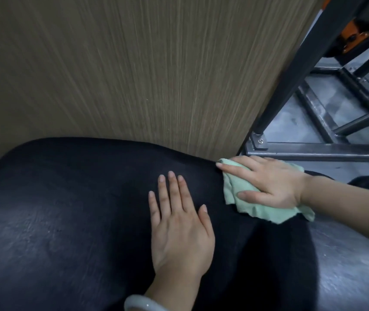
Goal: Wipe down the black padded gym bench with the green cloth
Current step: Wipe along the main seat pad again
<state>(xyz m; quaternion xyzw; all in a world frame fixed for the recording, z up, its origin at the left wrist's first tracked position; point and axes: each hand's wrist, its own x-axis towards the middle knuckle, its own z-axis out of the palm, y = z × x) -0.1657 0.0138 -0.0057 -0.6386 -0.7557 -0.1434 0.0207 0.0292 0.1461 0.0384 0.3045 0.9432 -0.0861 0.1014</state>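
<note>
Pale green cloth [246, 194], black bench pad [66, 209], brown wood-grain panel [134, 75]

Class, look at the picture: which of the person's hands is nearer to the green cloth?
Right. The right hand presses flat on the green cloth; the left hand rests on the black bench beside it, not touching the cloth.

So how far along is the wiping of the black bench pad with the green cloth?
Underway, but the finished share can't be judged. The right hand presses the crumpled pale green cloth flat on the black padded bench at its right edge beside the wood-grain wall panel. The left hand rests flat mid-pad. The pad's broad left part shows faint streaks, so it likely remains.
</note>
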